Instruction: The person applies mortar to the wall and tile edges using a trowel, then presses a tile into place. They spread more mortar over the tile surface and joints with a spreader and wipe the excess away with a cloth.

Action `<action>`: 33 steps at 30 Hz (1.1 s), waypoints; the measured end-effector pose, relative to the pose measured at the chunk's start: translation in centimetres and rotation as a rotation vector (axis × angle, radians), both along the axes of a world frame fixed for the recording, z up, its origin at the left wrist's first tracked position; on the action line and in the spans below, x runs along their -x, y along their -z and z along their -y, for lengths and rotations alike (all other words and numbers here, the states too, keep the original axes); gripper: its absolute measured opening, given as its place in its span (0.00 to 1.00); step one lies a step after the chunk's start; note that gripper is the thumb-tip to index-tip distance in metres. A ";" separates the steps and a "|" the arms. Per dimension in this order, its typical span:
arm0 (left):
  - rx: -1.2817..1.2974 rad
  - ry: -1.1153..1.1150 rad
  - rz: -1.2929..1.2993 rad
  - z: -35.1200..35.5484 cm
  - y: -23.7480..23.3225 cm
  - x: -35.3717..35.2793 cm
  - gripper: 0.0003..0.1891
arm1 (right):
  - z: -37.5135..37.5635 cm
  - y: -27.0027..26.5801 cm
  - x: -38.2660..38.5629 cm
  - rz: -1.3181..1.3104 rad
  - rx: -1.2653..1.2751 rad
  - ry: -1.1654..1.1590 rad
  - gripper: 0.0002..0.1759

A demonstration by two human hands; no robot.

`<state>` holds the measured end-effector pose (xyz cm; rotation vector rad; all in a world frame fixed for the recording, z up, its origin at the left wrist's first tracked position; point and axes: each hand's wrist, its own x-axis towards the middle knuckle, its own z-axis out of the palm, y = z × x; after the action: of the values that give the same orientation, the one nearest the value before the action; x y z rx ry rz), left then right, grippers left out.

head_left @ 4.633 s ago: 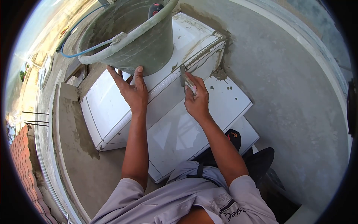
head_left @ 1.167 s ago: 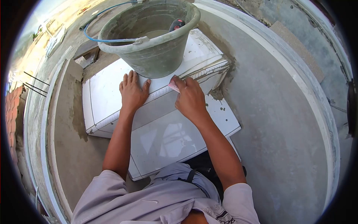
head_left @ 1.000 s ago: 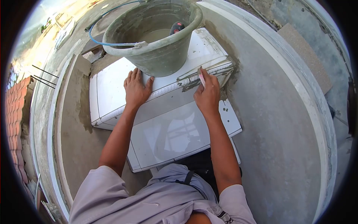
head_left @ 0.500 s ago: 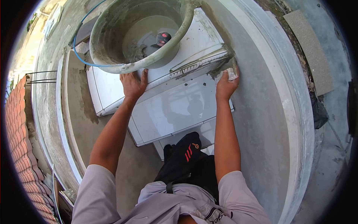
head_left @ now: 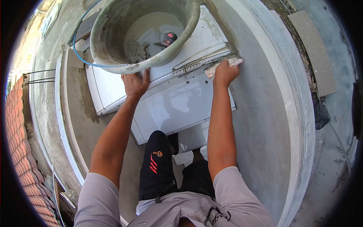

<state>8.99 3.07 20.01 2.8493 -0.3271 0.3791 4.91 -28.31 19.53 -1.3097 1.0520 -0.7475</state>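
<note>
A grey curved wall (head_left: 261, 90) sweeps along the right; a red roof (head_left: 22, 151) shows at far left. Between them are white tiled steps (head_left: 185, 98), with grey smears (head_left: 181, 72) on the upper one's ridged edge. A bucket (head_left: 107, 38) of grey mix (head_left: 145, 32) stands on that step. The left hand (head_left: 135, 85) lies spread at the edge, its fingertips hidden behind the bucket's rim. The right hand (head_left: 225, 73) grasps a pale strip (head_left: 210, 70) at the edge's right end, near the wall. A black-and-red handle (head_left: 169, 38) pokes from the mix.
</note>
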 end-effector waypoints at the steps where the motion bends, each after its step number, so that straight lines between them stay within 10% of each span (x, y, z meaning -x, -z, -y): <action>1: -0.009 -0.004 -0.020 -0.1 0.1 0.0 0.28 | -0.1 0.0 -0.4 -0.093 0.106 -0.014 0.20; 15: -0.036 0.008 -0.016 -0.8 1.5 0.1 0.26 | 3.0 -10.0 -4.6 -0.923 1.452 -0.937 0.17; 21: 0.005 -0.015 -0.053 -0.4 0.5 -0.2 0.30 | 2.5 -8.5 -7.9 -1.291 1.519 -1.111 0.16; 33: 0.016 -0.019 -0.076 -0.5 0.4 0.2 0.29 | 3.8 -11.0 -2.1 -1.150 1.435 -1.050 0.16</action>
<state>8.75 3.58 19.63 2.8442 -0.2817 0.2744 6.97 -32.13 30.56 -3.3407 0.2511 0.3500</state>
